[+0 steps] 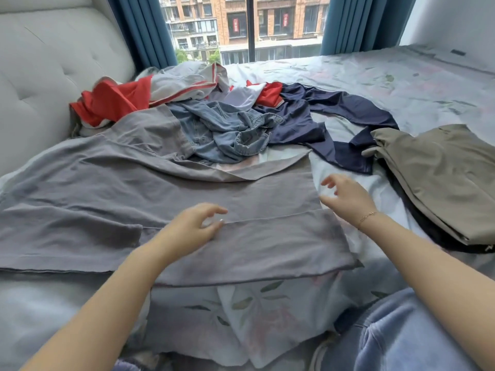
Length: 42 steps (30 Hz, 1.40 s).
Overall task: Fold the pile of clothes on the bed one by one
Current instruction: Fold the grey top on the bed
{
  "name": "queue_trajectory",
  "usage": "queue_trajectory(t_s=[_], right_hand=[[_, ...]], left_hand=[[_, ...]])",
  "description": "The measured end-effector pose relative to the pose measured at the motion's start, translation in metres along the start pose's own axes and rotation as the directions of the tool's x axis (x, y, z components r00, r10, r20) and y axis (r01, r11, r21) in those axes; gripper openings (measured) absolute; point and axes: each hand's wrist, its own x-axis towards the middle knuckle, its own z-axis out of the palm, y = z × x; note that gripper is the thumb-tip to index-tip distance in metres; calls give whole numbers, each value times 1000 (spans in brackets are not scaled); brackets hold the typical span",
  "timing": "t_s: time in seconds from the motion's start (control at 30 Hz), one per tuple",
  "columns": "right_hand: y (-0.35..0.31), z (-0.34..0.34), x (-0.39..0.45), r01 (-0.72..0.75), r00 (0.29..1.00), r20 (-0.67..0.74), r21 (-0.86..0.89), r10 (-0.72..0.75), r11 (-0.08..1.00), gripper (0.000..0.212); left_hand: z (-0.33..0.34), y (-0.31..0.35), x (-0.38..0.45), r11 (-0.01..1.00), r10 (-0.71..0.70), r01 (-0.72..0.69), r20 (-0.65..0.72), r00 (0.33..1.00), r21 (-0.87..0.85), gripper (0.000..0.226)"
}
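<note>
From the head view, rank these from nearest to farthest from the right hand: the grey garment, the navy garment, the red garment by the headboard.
Measured from the right hand:
1. Grey garment: its edge lies right beside the fingers, spreading out to the left.
2. Navy garment: beyond the hand, mid-bed.
3. Red garment: far left, against the headboard.

Thin gold bracelet (366, 218), bare forearms

Grey garment (166, 199), faded blue denim (230, 129), leaf-print sheet (257, 311).
</note>
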Motion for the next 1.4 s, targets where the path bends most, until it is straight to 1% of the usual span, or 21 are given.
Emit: queue_trajectory(t_s=[0.03, 0.07, 0.17, 0.27, 0.37, 0.43, 0.5, 0.57, 0.63, 0.73, 0.8, 0.9, 1.0, 1.07, 1.1, 1.17, 1.23, 1.27, 1.3, 1.37, 1.4], right_hand=[[-4, 8, 15, 52, 999, -2, -13, -52, 999, 31], [-9, 16, 30, 87, 996, 22, -38, -86, 996, 36], [-23, 39, 74, 168, 982, 104, -124, -155, 978, 52], [-27, 54, 106, 221, 972, 132, -268, -192, 938, 60], [-16, 64, 128, 247, 968, 126, -347, -216, 905, 52], [-5, 68, 142, 277, 960, 71, -378, -271, 883, 42], [2, 69, 154, 273, 953, -19, -379, -302, 884, 30], [4, 67, 159, 295, 921, -128, -390, -368, 872, 19], [5, 60, 154, 355, 843, -256, -397, -473, 846, 13], [4, 35, 126, 462, 752, -333, -350, -569, 815, 21], [0, 11, 100, 540, 731, -304, -289, -611, 790, 16], [-4, -11, 57, 617, 736, -145, -258, -661, 743, 14], [-2, -7, 19, 665, 729, 23, -260, -684, 700, 18], [1, 3, 2, 670, 735, 101, -256, -670, 697, 23], [3, 6, -3, 669, 742, 163, -240, -650, 704, 25], [3, 6, -10, 612, 781, 315, -220, -539, 759, 25], [0, 1, -13, 530, 807, 418, -201, -417, 824, 36], [-3, 0, -14, 498, 821, 397, -147, -410, 855, 43], [-10, 1, -12, 475, 842, 337, -93, -421, 875, 45], [-31, 7, -3, 469, 871, 187, -40, -454, 882, 42], [-41, 15, 4, 475, 873, 142, -38, -466, 879, 42]], left_hand=[[-6, -6, 19, 997, 17, -14, -38, 999, 73, 33], [-12, -11, 38, 990, 29, -22, -54, 998, 137, 34], [-19, -26, 97, 953, 39, -15, -74, 997, 303, 46], [-19, -46, 141, 883, -26, 39, -33, 999, 468, 56], [-21, -65, 167, 841, -84, 53, 33, 996, 538, 50], [-24, -75, 172, 830, -57, 47, 2, 998, 556, 41], [-32, -80, 173, 843, 48, 16, -104, 993, 538, 34], [-47, -80, 170, 867, 158, -46, -186, 970, 496, 24], [-66, -77, 165, 889, 209, -115, -170, 963, 443, 19], [-87, -69, 147, 889, 280, -226, -82, 957, 399, 18], [-95, -62, 127, 869, 311, -262, -49, 949, 420, 14], [-97, -58, 91, 856, 334, -289, -32, 942, 429, 11], [-88, -62, 60, 842, 368, -337, 6, 930, 422, 6], [-77, -66, 44, 835, 359, -343, 46, 932, 431, 13], [-70, -70, 37, 832, 344, -339, 71, 936, 439, 17], [-54, -76, 26, 813, 311, -331, 123, 942, 479, 21], [-41, -75, 22, 834, 221, -249, 115, 968, 492, 26], [-36, -69, 23, 858, 182, -201, 86, 980, 473, 30], [-32, -59, 26, 885, 160, -169, 56, 985, 433, 32], [-22, -34, 41, 953, 146, -131, -33, 989, 272, 31], [-14, -25, 52, 980, 116, -102, -75, 991, 169, 34]])
